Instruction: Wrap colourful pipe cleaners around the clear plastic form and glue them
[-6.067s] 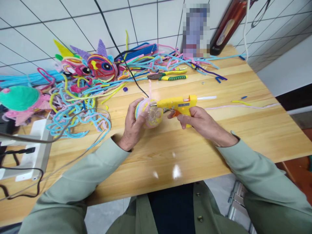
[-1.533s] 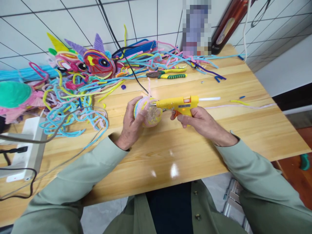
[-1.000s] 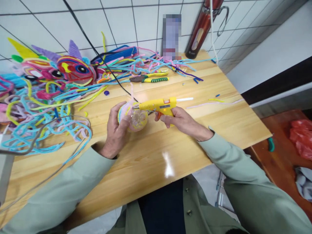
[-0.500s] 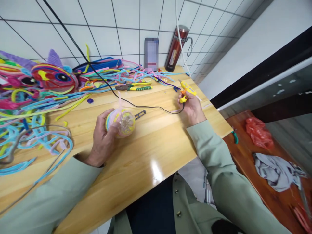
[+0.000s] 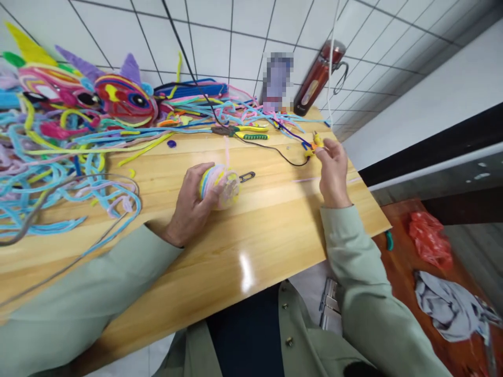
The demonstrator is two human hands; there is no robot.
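Observation:
My left hand [image 5: 194, 201] is wrapped round a small rounded object of pink, yellow and blue pipe cleaners [image 5: 214, 180] with a clear, glossy end facing right. One pink strand sticks up from its top. A dark metal clip [image 5: 247, 177] pokes out beside it; I cannot tell whether the two are joined. At the right, my right hand [image 5: 334, 170] has its thumb and fingers at a yellow and orange glue gun [image 5: 315, 142], whose nozzle points up and away. The gun's black cord [image 5: 275, 150] runs left across the table. My palm hides part of the gun.
Pipe cleaners [image 5: 70, 178] in many colours heap up on the left, with fuzzy animal faces [image 5: 123, 102] behind. Pliers [image 5: 239, 132] lie at the back. A phone [image 5: 277, 84] and a red flask [image 5: 320, 78] stand by the tiled wall. A red bag [image 5: 430, 238] lies lower right.
The view has shifted, so the table's contents sit farther right. My right hand has turned more upright, and its grip on the glue gun has changed. My left hand keeps its hold.

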